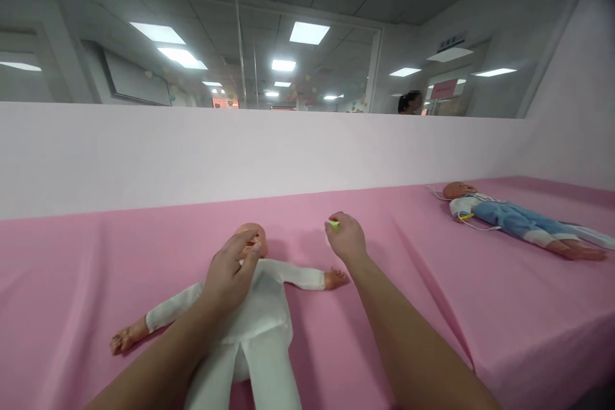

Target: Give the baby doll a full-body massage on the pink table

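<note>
A baby doll (pixel 264 307) in a white cloth suit lies on its back on the pink cloth, arms spread. My left hand (pixel 230 272) is over its head and neck, thumb and fingers apart, partly covering the doll's face (pixel 252 234). Whether the fingertips touch the face, I cannot tell. To the right of the head, above the cloth, my right hand (pixel 346 238) is closed on a small yellow-green object (pixel 334 225). Most of that object is hidden by the fingers, so its kind does not show. The doll's outstretched hand (pixel 335 278) lies just below my right hand.
Pink cloth (pixel 403 307) covers the table, with a fold running down its right side. Another doll (pixel 514 214), in blue and white clothes with white tubing around it, lies at the right. Behind stands a white wall (pixel 202 154) with glass above; a person's head (pixel 410 102) shows beyond.
</note>
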The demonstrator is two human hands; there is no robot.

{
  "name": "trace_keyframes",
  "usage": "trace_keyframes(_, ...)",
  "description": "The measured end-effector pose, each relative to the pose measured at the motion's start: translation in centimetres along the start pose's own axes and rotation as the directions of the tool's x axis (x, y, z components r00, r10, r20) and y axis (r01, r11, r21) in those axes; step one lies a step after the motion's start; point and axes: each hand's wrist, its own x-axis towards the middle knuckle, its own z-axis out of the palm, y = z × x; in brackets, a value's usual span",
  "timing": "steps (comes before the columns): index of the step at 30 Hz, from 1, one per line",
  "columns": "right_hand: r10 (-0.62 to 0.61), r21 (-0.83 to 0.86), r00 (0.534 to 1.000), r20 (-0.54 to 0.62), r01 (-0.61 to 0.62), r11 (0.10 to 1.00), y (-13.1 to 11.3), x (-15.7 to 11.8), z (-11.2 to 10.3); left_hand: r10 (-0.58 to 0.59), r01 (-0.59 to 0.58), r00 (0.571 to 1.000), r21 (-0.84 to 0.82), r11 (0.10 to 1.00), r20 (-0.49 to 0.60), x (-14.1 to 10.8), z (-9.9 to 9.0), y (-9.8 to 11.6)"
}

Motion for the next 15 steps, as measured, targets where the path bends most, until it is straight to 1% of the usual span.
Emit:
trace_keyframes(1, 0.025, -0.03, 1.0, -0.019, -0.025, 0.999, 1.2, 0.4, -0.1, 0.007, -0.006, 0.999, -0.029, 1.0, 0.035, 0.2, 0.5, 0.7)
trace_keyframes(2, 0.056, -0.043, 0.998, -0.009, -0.057, 0.997, 2.3, 0.8, -0.1, 0.002, 0.003, 0.997, -0.059, 0.998, 0.072, 0.4, 0.9, 1.3)
trace_keyframes(4, 0.12, -0.032, 0.99, 0.079, -0.118, 0.992, 3.9, 1.2, 0.2, -0.045, 0.062, 0.989, -0.118, 0.991, 0.144, 1.1, 1.9, 2.0)
trace_keyframes(6, 0.15, -0.013, 0.969, 0.195, -0.151, 0.988, 4.6, 1.3, 0.8, -0.124, 0.159, 0.97, -0.16, 0.974, 0.208, 2.0, 2.9, 2.3)
trace_keyframes(8, 0.146, 0.0, 0.953, 0.264, -0.151, 0.989, 4.4, 1.3, 1.5, -0.196, 0.25, 0.944, -0.189, 0.95, 0.265, 2.9, 4.1, 2.3)
trace_keyframes(12, 0.096, -0.005, 0.952, 0.29, -0.099, 0.995, 2.1, 0.9, 3.1, -0.275, 0.386, 0.882, -0.253, 0.887, 0.382, 4.5, 6.8, 2.2)
trace_keyframes(13, 0.086, -0.011, 0.952, 0.294, -0.086, 0.996, 1.4, 0.7, 3.4, -0.284, 0.404, 0.874, -0.264, 0.876, 0.394, 4.9, 7.4, 2.2)
trace_keyframes(15, 0.067, -0.029, 0.958, 0.28, -0.061, 0.998, 0.3, 0.3, 3.9, -0.294, 0.409, 0.881, -0.282, 0.868, 0.371, 5.7, 8.6, 2.0)
